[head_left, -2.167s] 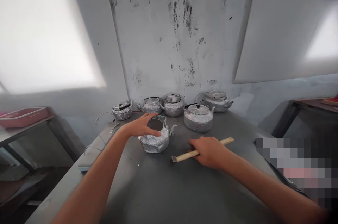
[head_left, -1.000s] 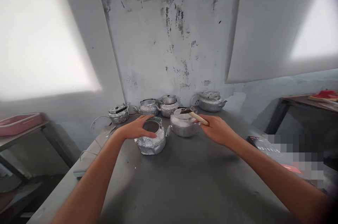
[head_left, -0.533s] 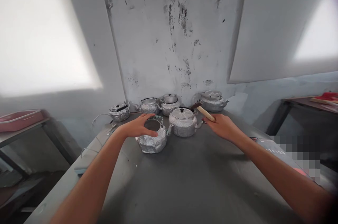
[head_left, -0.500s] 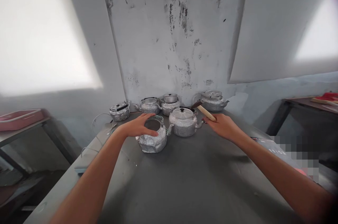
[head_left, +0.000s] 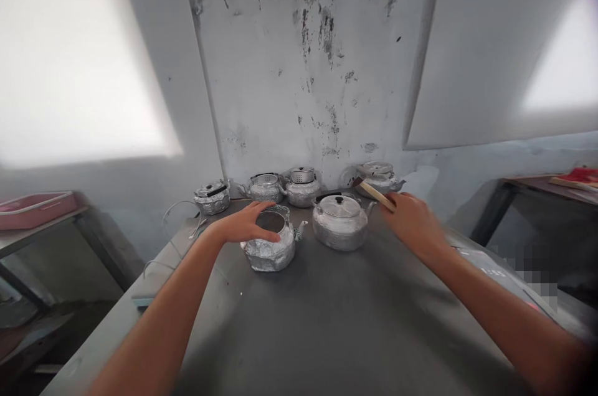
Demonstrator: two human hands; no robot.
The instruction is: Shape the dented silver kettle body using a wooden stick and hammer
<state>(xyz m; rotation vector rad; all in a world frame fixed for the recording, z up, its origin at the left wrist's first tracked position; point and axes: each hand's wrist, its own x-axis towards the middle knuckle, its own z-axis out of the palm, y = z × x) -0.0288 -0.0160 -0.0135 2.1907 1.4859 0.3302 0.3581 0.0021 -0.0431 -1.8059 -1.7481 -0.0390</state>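
Observation:
My left hand point(head_left: 247, 225) is curled over the open rim of a dented, lidless aluminium kettle point(head_left: 272, 248) on the grey table point(head_left: 327, 327). My right hand point(head_left: 413, 225) is closed on the wooden handle of a small hammer point(head_left: 374, 193), whose dark head points up and away to the left. A lidded kettle point(head_left: 340, 221) with a black knob stands between my hands, just left of the right one.
Several more aluminium kettles point(head_left: 299, 186) line the back edge against the stained wall. Loose wire handles point(head_left: 180, 212) lie at the table's left rim. A pink tray point(head_left: 35, 206) sits on a side table at the left, and another table point(head_left: 555, 187) stands at the right.
My right hand lifted the hammer off the table, swung it over the lidded kettle, then drew back to the right. The lidded kettle now stands further right. My left hand stayed on the dented kettle.

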